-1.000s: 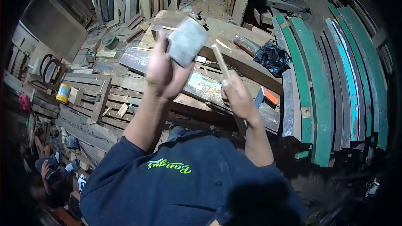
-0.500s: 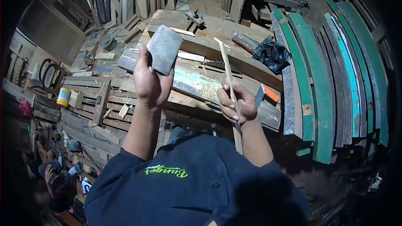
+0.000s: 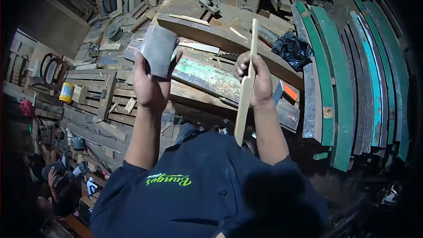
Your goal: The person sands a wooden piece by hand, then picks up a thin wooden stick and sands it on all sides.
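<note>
My left hand (image 3: 152, 86) is wrapped round the lower part of a grey, dusty rectangular sanding block (image 3: 159, 50), held up with its broad face toward me. In my right hand (image 3: 261, 79) is a thin, pale wooden piece (image 3: 244, 105), narrow at the top and wider below a step in its edge. Its narrow end points up and away, while the wide end comes down close to my shirt. My fingers grip it around the step. Both things are in the air, apart from each other, in front of the workbench (image 3: 207, 77).
A long brown plank (image 3: 207, 35) lies along the bench, with wood strips by it. On the right are a black plastic bag (image 3: 293, 50), an orange-ended tool (image 3: 288, 91) and green boards (image 3: 330, 83). A yellow tub (image 3: 66, 91) stands left. Another person (image 3: 59, 180) is at lower left.
The wooden piece has turned so its flat, wider side shows, and my right hand has moved up along it. The sanding block has tilted and shifted slightly left in my left hand.
</note>
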`<state>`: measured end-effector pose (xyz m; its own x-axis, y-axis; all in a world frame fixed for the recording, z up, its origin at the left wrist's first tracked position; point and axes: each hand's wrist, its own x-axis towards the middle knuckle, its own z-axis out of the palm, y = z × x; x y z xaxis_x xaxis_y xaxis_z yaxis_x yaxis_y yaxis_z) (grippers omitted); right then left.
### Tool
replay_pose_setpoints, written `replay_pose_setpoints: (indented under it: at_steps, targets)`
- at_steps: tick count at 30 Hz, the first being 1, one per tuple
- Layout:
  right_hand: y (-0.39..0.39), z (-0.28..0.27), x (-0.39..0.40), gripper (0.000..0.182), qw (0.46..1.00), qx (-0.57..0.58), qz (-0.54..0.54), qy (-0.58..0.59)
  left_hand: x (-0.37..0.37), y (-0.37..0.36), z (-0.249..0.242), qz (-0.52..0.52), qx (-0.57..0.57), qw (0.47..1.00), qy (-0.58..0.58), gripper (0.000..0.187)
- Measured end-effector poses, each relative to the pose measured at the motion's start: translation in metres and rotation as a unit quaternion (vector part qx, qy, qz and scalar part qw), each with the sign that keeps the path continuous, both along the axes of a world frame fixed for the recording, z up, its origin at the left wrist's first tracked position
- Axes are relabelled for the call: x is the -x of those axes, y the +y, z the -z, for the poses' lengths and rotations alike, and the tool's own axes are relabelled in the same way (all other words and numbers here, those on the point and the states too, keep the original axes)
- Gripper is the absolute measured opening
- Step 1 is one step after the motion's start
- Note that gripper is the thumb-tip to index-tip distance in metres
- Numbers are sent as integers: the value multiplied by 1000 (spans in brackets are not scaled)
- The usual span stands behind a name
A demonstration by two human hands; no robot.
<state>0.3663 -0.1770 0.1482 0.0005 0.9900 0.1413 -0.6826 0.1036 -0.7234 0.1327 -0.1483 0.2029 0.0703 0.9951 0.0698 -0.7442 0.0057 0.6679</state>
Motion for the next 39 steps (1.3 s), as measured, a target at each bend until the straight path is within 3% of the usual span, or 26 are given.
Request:
replay_pose_setpoints:
  at_steps: [3, 7, 12, 15, 17, 19, 21, 25, 29, 31, 37, 39]
  targets:
    - [10, -13, -13, 25, 992, 21, 67, 106, -5, -2, 22, 76, 23, 995, 61, 64]
    - [28, -20, -17, 25, 968, -14, 228, 106, -18, -4, 55, 195, 70, 977, 48, 70]
    - [39, -11, 3, 20, 930, -16, 327, 166, -15, 5, 73, 211, 114, 969, 52, 68]
    - [45, -1, 23, 20, 930, -28, 334, 153, 2, 13, 77, 223, 110, 967, 49, 68]
    - [48, 4, 28, 20, 938, -62, 308, 148, 13, 17, 68, 242, 206, 945, -82, 66]
    - [47, 5, 31, 20, 939, -7, 325, 113, 29, 31, 81, 238, 224, 938, -111, 65]
    - [43, 9, 24, 23, 949, 15, 314, -17, 47, 44, 94, 245, 206, 932, -171, 67]
    - [26, 7, 24, 27, 965, 36, 216, -142, 77, 62, 106, 268, 166, 921, -231, 67]
    - [9, 20, 20, 28, 964, 68, 156, -206, 107, 73, 112, 272, 138, 928, -212, 68]
    - [0, 16, 25, 28, 963, 84, 164, -196, 121, 81, 115, 312, 86, 921, -216, 70]
    - [-8, 43, 28, 25, 941, 125, 196, -247, 151, 97, 125, 293, 124, 937, -147, 66]
    - [-6, 62, 42, 23, 924, 186, 237, -237, 157, 99, 133, 279, 141, 938, -149, 64]
